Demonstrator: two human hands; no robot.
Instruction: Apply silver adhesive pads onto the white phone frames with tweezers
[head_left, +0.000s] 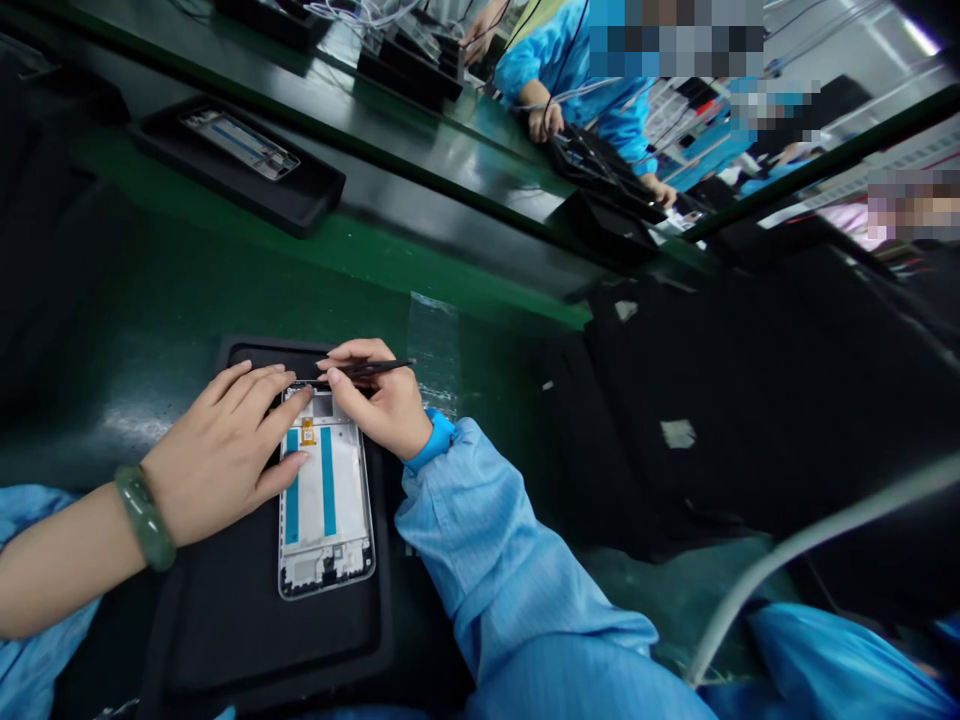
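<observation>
A white phone frame with two blue strips and a small orange part lies in a black tray on the green bench. My left hand rests flat on the frame's left edge, fingers stretched out, a green bangle on the wrist. My right hand is closed on black tweezers at the frame's top end. The tweezer tips point left, toward the frame's upper edge.
A second black tray with another phone frame sits farther back on the belt. A clear tape strip is stuck to the bench. Black trays are stacked at right. Across the line, another person's hands work among cables.
</observation>
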